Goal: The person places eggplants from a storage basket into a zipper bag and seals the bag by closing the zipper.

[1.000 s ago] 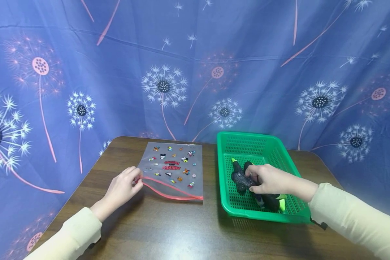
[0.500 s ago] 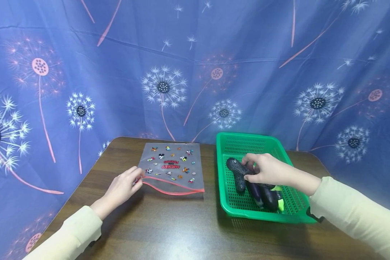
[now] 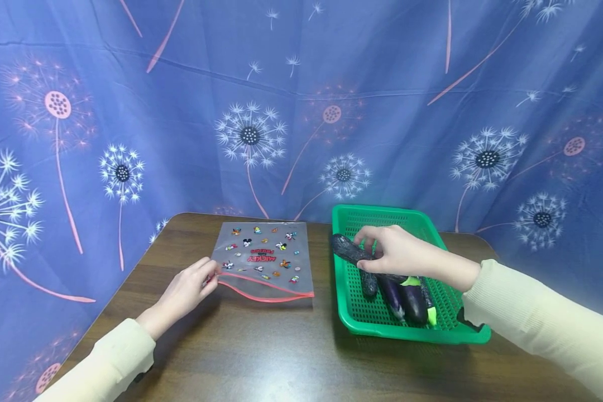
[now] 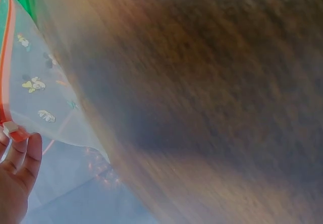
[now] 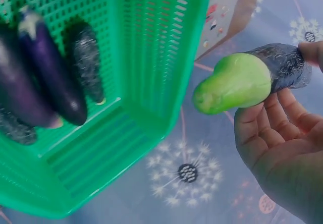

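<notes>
My left hand (image 3: 183,293) pinches the left corner of a clear zip bag (image 3: 261,251) with cartoon prints and a red zip edge; the bag lies on the table, its mouth slightly parted. In the left wrist view, the fingertips (image 4: 34,142) are at the bag's orange-red slider end. Over the green basket (image 3: 349,318), my right hand (image 3: 402,251) grips a long, dark, wrinkled cucumber-shaped vegetable with a light green end (image 5: 234,82). Inside the basket lie dark purple eggplants (image 5: 53,72) and other dark bumpy pieces (image 5: 86,60).
Both the bag and the basket rest on a brown wooden table (image 3: 261,357). Behind it hangs a blue curtain (image 3: 191,139) printed with dandelions. The basket's raised rim stands between its contents and the bag.
My right hand has lifted the dark vegetable and shifted it left toward the basket's left rim, uncovering the eggplants. The left hand stays at the bag's corner; the zip edge has shifted slightly.
</notes>
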A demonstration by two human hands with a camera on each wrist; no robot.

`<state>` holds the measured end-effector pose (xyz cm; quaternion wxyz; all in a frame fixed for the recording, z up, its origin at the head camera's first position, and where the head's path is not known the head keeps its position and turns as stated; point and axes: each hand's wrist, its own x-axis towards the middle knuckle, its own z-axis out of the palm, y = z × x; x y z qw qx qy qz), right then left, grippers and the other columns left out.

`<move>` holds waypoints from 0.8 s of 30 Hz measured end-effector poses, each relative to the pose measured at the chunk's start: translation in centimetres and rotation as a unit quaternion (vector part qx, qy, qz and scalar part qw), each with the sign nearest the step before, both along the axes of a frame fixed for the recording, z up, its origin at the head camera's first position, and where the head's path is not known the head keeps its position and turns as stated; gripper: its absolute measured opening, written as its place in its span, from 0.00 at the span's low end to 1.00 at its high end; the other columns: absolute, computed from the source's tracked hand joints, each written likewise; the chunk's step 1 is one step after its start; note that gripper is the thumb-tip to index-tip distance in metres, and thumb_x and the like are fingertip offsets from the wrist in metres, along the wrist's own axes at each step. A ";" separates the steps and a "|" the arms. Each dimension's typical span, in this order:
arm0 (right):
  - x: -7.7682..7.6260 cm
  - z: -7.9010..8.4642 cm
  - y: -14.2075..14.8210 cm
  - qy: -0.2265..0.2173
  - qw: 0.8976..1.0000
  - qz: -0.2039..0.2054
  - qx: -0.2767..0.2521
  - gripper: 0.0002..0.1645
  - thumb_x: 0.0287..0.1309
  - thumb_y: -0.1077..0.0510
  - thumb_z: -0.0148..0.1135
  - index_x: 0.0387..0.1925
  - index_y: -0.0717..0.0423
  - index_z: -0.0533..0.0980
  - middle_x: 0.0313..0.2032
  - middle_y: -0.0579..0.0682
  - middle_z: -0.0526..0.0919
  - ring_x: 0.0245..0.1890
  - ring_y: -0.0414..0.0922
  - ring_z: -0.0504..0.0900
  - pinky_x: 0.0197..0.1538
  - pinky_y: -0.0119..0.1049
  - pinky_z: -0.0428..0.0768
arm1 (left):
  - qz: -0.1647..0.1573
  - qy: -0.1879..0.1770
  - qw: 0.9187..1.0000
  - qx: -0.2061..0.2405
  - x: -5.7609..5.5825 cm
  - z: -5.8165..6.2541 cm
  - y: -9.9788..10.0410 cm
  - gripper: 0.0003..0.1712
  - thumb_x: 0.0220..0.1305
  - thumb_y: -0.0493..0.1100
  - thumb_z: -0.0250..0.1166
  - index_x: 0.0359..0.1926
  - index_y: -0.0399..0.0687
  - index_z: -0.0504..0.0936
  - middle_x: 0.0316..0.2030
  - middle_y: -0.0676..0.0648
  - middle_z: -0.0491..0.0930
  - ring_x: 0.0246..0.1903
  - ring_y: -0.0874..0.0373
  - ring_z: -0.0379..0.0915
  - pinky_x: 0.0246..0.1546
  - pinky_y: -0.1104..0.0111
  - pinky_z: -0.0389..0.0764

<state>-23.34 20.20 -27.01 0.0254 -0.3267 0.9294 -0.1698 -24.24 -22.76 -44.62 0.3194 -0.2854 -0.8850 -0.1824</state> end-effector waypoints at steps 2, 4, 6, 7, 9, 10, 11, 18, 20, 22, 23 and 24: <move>0.1 0.3 -0.7 -0.010 1.000 0.000 -0.005 0.21 0.51 0.51 0.65 0.47 0.53 0.75 0.34 0.46 0.80 0.22 0.36 0.74 0.26 0.32 0.72 | -0.004 0.002 1.000 0.001 0.0 0.0 0.0 0.10 0.49 0.32 0.62 0.30 0.51 0.76 0.25 0.60 0.68 0.22 0.70 0.60 0.19 0.75 0.64; 0.2 0.4 -1.4 -0.019 1.000 0.000 -0.009 0.22 0.51 0.51 0.65 0.48 0.53 0.74 0.35 0.47 0.80 0.23 0.36 0.74 0.25 0.33 0.72 | -0.009 0.003 1.000 0.002 -0.1 0.0 0.0 0.10 0.49 0.32 0.62 0.30 0.51 0.76 0.25 0.60 0.68 0.22 0.70 0.61 0.20 0.75 0.65; 0.2 0.5 -2.0 -0.026 1.000 0.003 -0.012 0.23 0.51 0.51 0.65 0.48 0.52 0.74 0.36 0.48 0.80 0.22 0.36 0.74 0.26 0.33 0.73 | -0.014 0.006 1.000 0.004 -0.1 0.0 0.0 0.10 0.49 0.31 0.63 0.30 0.50 0.76 0.25 0.59 0.69 0.22 0.70 0.62 0.20 0.75 0.66; 0.2 0.5 -2.3 -0.031 0.999 0.004 -0.013 0.23 0.51 0.51 0.65 0.48 0.52 0.74 0.36 0.48 0.80 0.22 0.37 0.74 0.26 0.34 0.73 | -0.015 0.006 1.000 0.005 -0.2 0.0 0.0 0.10 0.49 0.31 0.63 0.30 0.50 0.76 0.25 0.59 0.69 0.23 0.70 0.62 0.20 0.75 0.66; 0.2 0.5 -3.0 -0.039 0.999 0.008 -0.014 0.23 0.51 0.51 0.65 0.48 0.52 0.73 0.35 0.47 0.80 0.21 0.37 0.74 0.26 0.34 0.72 | -0.017 0.010 1.000 0.006 -0.3 0.0 0.0 0.10 0.49 0.31 0.63 0.30 0.50 0.76 0.25 0.59 0.69 0.23 0.70 0.64 0.21 0.75 0.67; 0.2 0.4 -3.3 -0.042 0.999 0.010 -0.015 0.23 0.51 0.51 0.65 0.48 0.52 0.73 0.35 0.47 0.80 0.20 0.37 0.73 0.25 0.34 0.72 | -0.019 0.012 1.000 0.006 -0.3 0.0 0.0 0.10 0.49 0.31 0.63 0.30 0.50 0.76 0.26 0.59 0.70 0.23 0.70 0.64 0.21 0.75 0.68; 0.3 0.3 -3.6 -0.044 0.999 0.011 -0.014 0.23 0.51 0.51 0.65 0.48 0.52 0.73 0.34 0.46 0.80 0.19 0.37 0.72 0.25 0.33 0.72 | -0.020 0.013 1.000 0.006 -0.3 0.0 0.0 0.10 0.49 0.31 0.63 0.31 0.50 0.76 0.26 0.59 0.70 0.24 0.70 0.64 0.21 0.75 0.68; 0.6 -0.3 -6.0 -0.042 0.999 0.021 -0.027 0.21 0.48 0.51 0.67 0.44 0.51 0.72 0.30 0.43 0.78 0.18 0.35 0.71 0.28 0.32 0.71 | -0.027 0.022 0.999 0.006 -0.4 0.1 0.1 0.11 0.48 0.30 0.63 0.30 0.49 0.76 0.26 0.59 0.70 0.24 0.70 0.65 0.22 0.76 0.68; 0.6 -0.6 -6.6 -0.038 0.998 0.029 -0.032 0.21 0.47 0.52 0.67 0.43 0.52 0.72 0.28 0.42 0.78 0.20 0.35 0.71 0.30 0.32 0.72 | -0.026 0.022 0.999 0.005 -0.4 0.1 0.1 0.11 0.48 0.30 0.63 0.30 0.49 0.76 0.26 0.59 0.71 0.24 0.70 0.65 0.22 0.76 0.68; 0.7 -0.9 -7.3 -0.037 0.998 0.035 -0.038 0.21 0.47 0.52 0.67 0.43 0.52 0.72 0.27 0.41 0.78 0.23 0.36 0.72 0.32 0.31 0.73 | -0.025 0.023 0.999 0.005 -0.3 0.1 0.1 0.11 0.48 0.30 0.63 0.31 0.50 0.76 0.27 0.59 0.71 0.24 0.70 0.65 0.22 0.76 0.68; 0.7 -1.0 -7.6 -0.039 0.998 0.038 -0.040 0.21 0.47 0.52 0.67 0.43 0.53 0.72 0.27 0.42 0.78 0.24 0.36 0.73 0.32 0.31 0.73 | -0.026 0.024 0.999 0.005 -0.3 0.2 0.1 0.12 0.48 0.29 0.63 0.31 0.50 0.76 0.27 0.59 0.71 0.24 0.70 0.65 0.22 0.76 0.68; 0.8 -1.2 -7.9 -0.043 0.997 0.039 -0.043 0.21 0.47 0.52 0.67 0.44 0.53 0.72 0.27 0.42 0.78 0.26 0.36 0.73 0.33 0.31 0.73 | -0.026 0.024 0.999 0.005 -0.3 0.2 0.1 0.12 0.48 0.29 0.63 0.31 0.50 0.76 0.27 0.59 0.71 0.24 0.70 0.65 0.22 0.76 0.68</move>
